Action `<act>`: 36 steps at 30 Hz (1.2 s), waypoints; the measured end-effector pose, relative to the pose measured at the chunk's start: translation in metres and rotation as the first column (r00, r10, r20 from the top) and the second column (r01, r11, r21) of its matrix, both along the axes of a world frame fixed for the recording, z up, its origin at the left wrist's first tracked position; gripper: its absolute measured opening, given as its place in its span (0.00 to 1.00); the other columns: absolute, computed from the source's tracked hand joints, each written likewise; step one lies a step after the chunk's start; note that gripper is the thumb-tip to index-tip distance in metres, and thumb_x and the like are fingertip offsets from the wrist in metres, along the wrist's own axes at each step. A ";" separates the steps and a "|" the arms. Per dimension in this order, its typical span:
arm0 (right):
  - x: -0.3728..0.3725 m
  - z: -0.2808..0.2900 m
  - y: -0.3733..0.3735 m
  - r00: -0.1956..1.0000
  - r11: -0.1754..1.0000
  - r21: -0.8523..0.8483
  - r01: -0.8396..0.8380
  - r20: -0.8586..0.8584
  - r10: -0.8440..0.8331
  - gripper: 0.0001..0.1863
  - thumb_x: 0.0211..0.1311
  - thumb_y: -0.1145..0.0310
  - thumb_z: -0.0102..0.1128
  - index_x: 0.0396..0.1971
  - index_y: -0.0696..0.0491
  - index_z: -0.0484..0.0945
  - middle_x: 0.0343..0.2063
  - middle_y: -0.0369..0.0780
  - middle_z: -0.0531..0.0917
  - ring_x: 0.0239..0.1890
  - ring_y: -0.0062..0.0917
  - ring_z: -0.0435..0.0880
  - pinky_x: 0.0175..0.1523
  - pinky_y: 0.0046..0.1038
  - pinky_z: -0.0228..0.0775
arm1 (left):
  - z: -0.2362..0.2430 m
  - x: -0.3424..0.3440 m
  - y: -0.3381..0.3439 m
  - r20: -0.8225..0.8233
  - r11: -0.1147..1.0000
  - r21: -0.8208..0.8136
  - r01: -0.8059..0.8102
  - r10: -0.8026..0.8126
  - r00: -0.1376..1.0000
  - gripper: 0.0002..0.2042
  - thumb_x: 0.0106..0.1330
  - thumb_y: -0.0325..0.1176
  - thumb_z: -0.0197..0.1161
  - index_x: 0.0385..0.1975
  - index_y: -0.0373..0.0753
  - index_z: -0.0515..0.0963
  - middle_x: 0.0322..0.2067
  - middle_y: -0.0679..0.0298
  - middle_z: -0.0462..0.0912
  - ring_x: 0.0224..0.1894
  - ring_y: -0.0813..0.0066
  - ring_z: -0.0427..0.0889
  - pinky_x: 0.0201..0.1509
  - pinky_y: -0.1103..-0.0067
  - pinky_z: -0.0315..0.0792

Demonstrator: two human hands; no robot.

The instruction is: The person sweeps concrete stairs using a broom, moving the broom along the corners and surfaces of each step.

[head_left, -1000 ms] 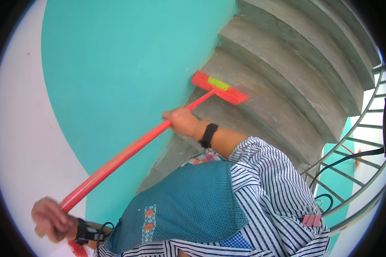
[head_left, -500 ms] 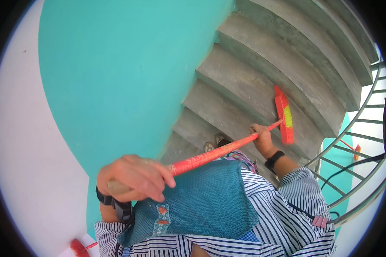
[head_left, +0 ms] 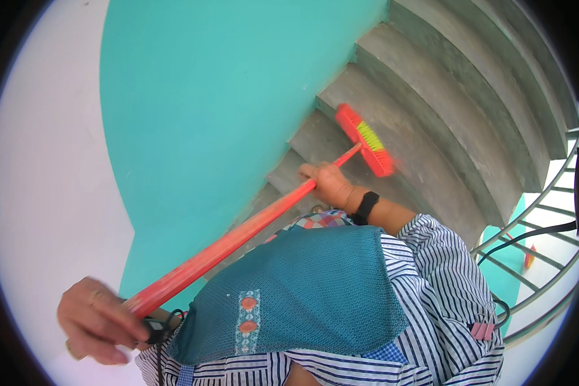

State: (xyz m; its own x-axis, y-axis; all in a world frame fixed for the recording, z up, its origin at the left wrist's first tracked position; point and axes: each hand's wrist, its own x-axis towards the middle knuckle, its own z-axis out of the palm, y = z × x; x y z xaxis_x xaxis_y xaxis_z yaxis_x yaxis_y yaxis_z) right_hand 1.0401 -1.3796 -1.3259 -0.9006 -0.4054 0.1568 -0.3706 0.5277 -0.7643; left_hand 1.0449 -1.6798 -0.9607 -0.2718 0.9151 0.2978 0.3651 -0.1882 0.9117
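Observation:
A broom (head_left: 222, 239) with a long red handle slants across the view from lower left to upper right. Around the top end of its handle is my left hand (head_left: 100, 321), fingers wrapped over it. Farther along, my right hand (head_left: 330, 183) grips the handle close to the head. The broom's head (head_left: 367, 138), with red and yellow-green bristles, is over a grey concrete step (head_left: 392, 112) near the wall side; motion blurs its edges. I cannot tell whether the bristles touch the step.
Curved concrete stairs (head_left: 457, 83) rise toward the upper right. A turquoise and white wall (head_left: 225, 90) borders them on the left. On the right runs a metal railing (head_left: 539, 222), with a dark cable (head_left: 527, 239) before it. Beyond it is a small red and yellow object (head_left: 529, 257).
The broom's head has swung left across the step toward the wall. My right hand has moved left and up with it, and my left hand has moved left and down.

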 end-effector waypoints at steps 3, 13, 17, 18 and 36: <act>-0.005 0.057 -0.016 0.979 0.979 -0.018 -0.203 0.014 0.203 0.10 0.49 0.71 0.59 0.33 0.51 0.73 0.20 0.44 0.76 0.25 0.41 0.76 0.28 0.38 0.66 | 0.054 0.029 -0.038 0.055 0.990 -0.003 0.140 -0.139 0.989 0.07 0.56 0.19 0.53 0.28 0.32 0.79 0.24 0.52 0.80 0.29 0.65 0.83 0.31 0.75 0.80; -0.118 0.038 -0.037 0.930 0.991 0.005 -0.130 -0.346 0.124 0.09 0.48 0.74 0.55 0.32 0.49 0.72 0.16 0.41 0.76 0.24 0.39 0.77 0.32 0.40 0.65 | -0.020 0.060 0.002 -0.129 0.929 0.305 -0.210 0.258 0.957 0.05 0.49 0.22 0.59 0.14 0.37 0.78 0.16 0.63 0.77 0.18 0.73 0.75 0.23 0.81 0.69; -0.105 -0.025 -0.037 0.955 0.973 0.091 -0.214 -0.189 0.228 0.08 0.48 0.75 0.54 0.30 0.48 0.71 0.17 0.40 0.77 0.24 0.38 0.77 0.35 0.39 0.64 | -0.045 0.042 0.033 -0.278 0.939 0.193 -0.287 0.332 0.901 0.10 0.56 0.22 0.51 0.16 0.31 0.78 0.17 0.56 0.79 0.15 0.63 0.75 0.23 0.75 0.76; -0.098 -0.010 -0.041 0.960 0.970 0.102 -0.222 -0.151 0.236 0.08 0.47 0.75 0.54 0.30 0.48 0.71 0.17 0.40 0.78 0.24 0.37 0.77 0.35 0.39 0.64 | -0.046 0.052 0.006 -0.234 0.912 0.272 -0.308 0.373 0.898 0.11 0.56 0.22 0.51 0.15 0.31 0.78 0.18 0.55 0.79 0.16 0.63 0.76 0.24 0.75 0.76; -0.100 -0.006 -0.005 0.969 0.964 0.194 -0.181 -0.135 0.209 0.08 0.50 0.72 0.53 0.33 0.49 0.74 0.21 0.44 0.79 0.27 0.42 0.79 0.35 0.40 0.68 | -0.082 0.066 -0.013 0.230 0.676 0.245 -0.695 0.656 0.719 0.08 0.50 0.24 0.55 0.12 0.33 0.77 0.10 0.60 0.73 0.15 0.63 0.75 0.16 0.77 0.72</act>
